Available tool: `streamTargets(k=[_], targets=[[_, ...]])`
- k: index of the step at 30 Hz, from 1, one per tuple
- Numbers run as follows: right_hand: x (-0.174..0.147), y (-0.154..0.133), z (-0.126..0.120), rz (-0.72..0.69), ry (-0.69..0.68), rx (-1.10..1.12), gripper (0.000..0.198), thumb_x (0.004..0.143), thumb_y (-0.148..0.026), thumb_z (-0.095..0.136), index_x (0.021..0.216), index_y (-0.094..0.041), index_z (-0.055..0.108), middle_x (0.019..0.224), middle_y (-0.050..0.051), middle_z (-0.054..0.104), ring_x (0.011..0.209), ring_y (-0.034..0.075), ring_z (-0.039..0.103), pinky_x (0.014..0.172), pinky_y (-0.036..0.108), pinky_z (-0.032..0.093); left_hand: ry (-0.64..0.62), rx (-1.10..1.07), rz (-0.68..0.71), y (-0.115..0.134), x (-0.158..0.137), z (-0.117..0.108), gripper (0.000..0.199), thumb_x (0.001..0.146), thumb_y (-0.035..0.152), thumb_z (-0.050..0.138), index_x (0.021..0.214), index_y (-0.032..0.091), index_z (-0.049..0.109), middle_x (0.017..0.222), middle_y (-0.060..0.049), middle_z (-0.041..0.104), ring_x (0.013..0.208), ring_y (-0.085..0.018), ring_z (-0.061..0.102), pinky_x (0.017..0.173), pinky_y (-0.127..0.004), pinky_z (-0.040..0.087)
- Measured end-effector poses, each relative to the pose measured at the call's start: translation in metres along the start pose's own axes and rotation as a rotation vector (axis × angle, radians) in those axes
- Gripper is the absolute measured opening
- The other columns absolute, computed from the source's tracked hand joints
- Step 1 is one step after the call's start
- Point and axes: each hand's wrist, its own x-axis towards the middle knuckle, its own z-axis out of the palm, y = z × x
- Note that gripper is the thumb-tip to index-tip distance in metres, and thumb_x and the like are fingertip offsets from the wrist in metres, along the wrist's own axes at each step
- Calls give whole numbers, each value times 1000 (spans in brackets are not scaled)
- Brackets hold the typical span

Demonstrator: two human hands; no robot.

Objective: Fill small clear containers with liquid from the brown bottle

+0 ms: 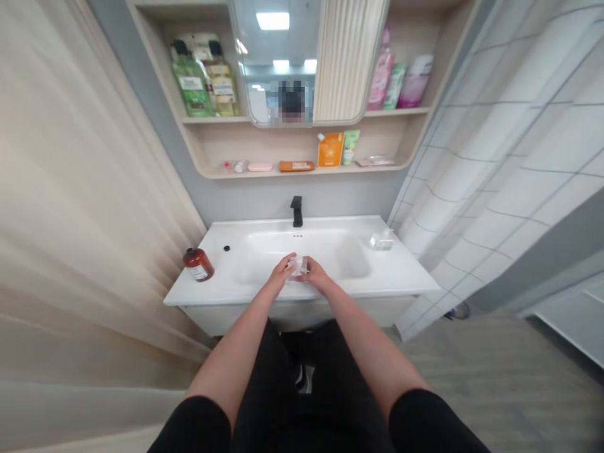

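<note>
And here are the 2 hands, meeting in the middle! The left hand [282,267] and the right hand [315,272] curl in from opposite sides, fingers closed around 1 small clear container [298,267], held over the near part of 1 white basin [350,257]. Which fingertip presses where is too small to tell.

Labels, then! Out to the left of the hands, on the countertop [224,280], 1 amber bottle [199,264] wears a white label with dark print, too blurred to read. Between it and the hands, 1 small black disc [227,248]. Off to the right, 1 clear bottle [381,240]. Straight beyond the hands, 1 black faucet [297,212].

Now up above them! Ahead on the left, 1 green bottle [193,85] and 1 yellow bottle [222,87], both dark-capped, both labelled, lettering lost to blur. Ahead on the right, 3 more containers [395,87] in pink, green-and-white and purple. On the lower shelf, almost straight ahead, 1 orange pouch [331,151] shows pale printing, illegible again, with 1 green tube [350,148] just beside it!
</note>
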Motion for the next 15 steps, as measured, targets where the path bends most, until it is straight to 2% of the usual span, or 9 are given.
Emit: streamTargets(k=[5,8,12,15], targets=[[1,16,-4,-48,-81,-91,65,60,-36,93,118,-24,68,105,1,75,90,22,66,84,34,55,-77,60,53,-3,2,-2,37,89,54,80,107,21,84,146,-14,70,139,-32,64,126,-48,45],[1,18,-6,-70,-89,-143,61,61,-39,95,115,-24,69,101,0,74,90,22,66,84,34,55,-77,66,41,-5,1,-5,39,87,55,82,107,21,83,136,-13,73,128,-31,68,119,-47,49],[-1,18,-5,-106,-101,-155,66,62,-40,98,119,-25,70,107,1,76,95,23,69,88,36,56,-20,28,15,-6,0,-4,48,77,52,90,110,21,75,119,-10,77,110,-27,71,106,-43,54],[-2,18,-4,-105,-96,-159,66,63,-41,98,120,-25,70,112,2,77,97,24,71,91,37,57,4,8,22,-4,-1,-2,55,69,47,95,111,22,71,117,-8,77,107,-25,71,102,-40,52]])
